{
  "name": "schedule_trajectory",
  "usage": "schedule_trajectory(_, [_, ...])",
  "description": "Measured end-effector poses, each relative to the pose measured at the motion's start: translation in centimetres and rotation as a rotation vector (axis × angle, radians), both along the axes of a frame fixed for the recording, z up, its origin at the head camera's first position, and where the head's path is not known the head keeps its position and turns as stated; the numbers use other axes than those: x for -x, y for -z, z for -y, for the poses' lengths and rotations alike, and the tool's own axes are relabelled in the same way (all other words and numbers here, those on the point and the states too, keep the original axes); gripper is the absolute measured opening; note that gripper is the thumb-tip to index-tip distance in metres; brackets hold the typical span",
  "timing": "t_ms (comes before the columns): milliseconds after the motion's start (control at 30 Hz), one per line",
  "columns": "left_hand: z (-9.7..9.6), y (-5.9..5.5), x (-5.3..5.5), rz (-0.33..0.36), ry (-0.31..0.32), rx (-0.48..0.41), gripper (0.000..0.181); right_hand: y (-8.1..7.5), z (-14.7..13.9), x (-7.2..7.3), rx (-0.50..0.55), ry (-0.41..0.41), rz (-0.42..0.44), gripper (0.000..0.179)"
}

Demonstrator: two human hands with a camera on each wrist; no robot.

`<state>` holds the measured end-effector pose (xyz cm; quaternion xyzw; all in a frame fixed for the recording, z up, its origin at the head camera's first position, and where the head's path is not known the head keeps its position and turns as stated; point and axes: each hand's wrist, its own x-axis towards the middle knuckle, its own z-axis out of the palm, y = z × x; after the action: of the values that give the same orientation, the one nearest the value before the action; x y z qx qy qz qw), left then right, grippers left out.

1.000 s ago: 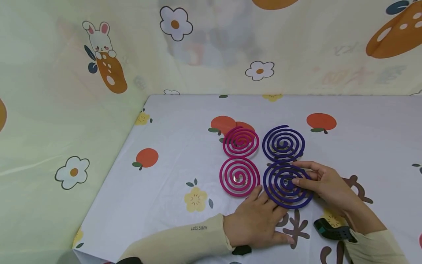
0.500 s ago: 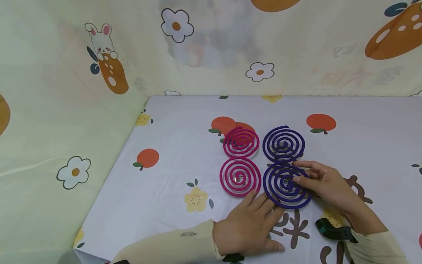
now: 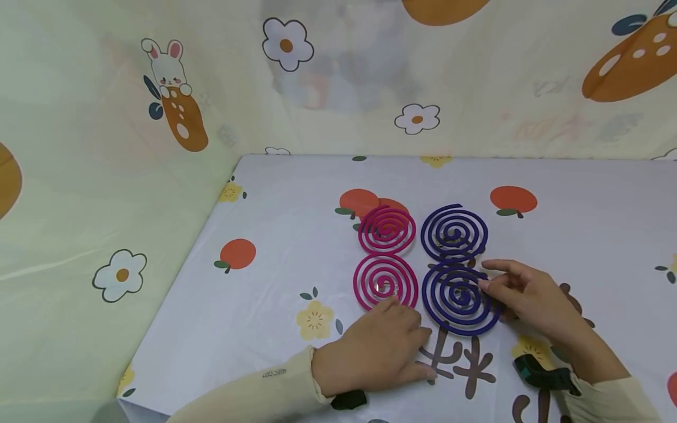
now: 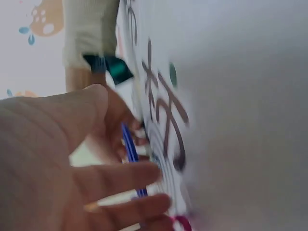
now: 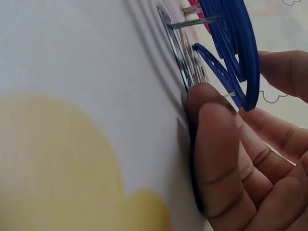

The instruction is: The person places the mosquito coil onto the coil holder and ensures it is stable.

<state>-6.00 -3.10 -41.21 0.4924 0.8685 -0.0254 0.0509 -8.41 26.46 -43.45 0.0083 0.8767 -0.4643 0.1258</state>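
Note:
Four-square on the patterned tablecloth [image 3: 296, 229] stand pink and blue mosquito coils: a far pink coil [image 3: 387, 229], a near pink coil [image 3: 390, 285], a far blue coil [image 3: 455, 234] and a near blue coil [image 3: 463, 298]. The near blue one is raised on a thin metal stand [image 5: 195, 22]. At its right edge, my right hand [image 3: 542, 308] has the thumb over the rim and other fingers lower, beside the stand's base. My left hand [image 3: 378, 346], fingers relaxed and holding nothing, overlaps the near edge of the near pink coil.
A patterned cloth wall [image 3: 338, 82] rises behind the table, and another pale cloth side [image 3: 58, 194] closes off the left. A dark strap [image 3: 545, 373] sits at my right wrist. Oranges, flowers and brown characters are printed on the tablecloth.
My left hand has slid left, off the near edge of the blue coil to the near pink one. My right hand has shifted slightly right. The coils stay in place.

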Motion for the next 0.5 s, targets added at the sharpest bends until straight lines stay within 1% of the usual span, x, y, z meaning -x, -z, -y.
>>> schedule_trajectory(67, [0.6,-0.1,0.8,-0.028,0.012,-0.083,0.052,-0.1,-0.3,-0.1,-0.028,0.000,-0.027,0.057])
schedule_trajectory(167, [1.6,-0.2,2.3,-0.080,0.020,-0.225,0.044,-0.2,-0.8,0.0,-0.112,0.010,-0.098,0.055])
schedule_trajectory(233, [2.5,-0.3,3.4,-0.104,0.000,-0.307,0.042,-0.3,-1.1,0.0,-0.177,0.023,-0.146,0.056])
schedule_trajectory(300, [3.4,-0.3,4.5,-0.111,-0.057,-0.364,0.045,-0.6,-1.4,0.3,-0.240,0.038,-0.183,0.064])
schedule_trajectory(367, [4.4,-0.3,5.6,-0.109,-0.131,-0.395,0.051,-1.0,-1.8,0.6,-0.289,0.051,-0.207,0.075])
schedule_trajectory(433, [5.4,-0.3,6.7,-0.112,-0.206,-0.400,0.059,-1.6,-2.2,1.1,-0.329,0.065,-0.229,0.087])
schedule_trajectory(500, [6.4,-0.3,7.9,-0.129,-0.264,-0.403,0.065,-2.3,-2.5,1.7,-0.374,0.082,-0.252,0.096])
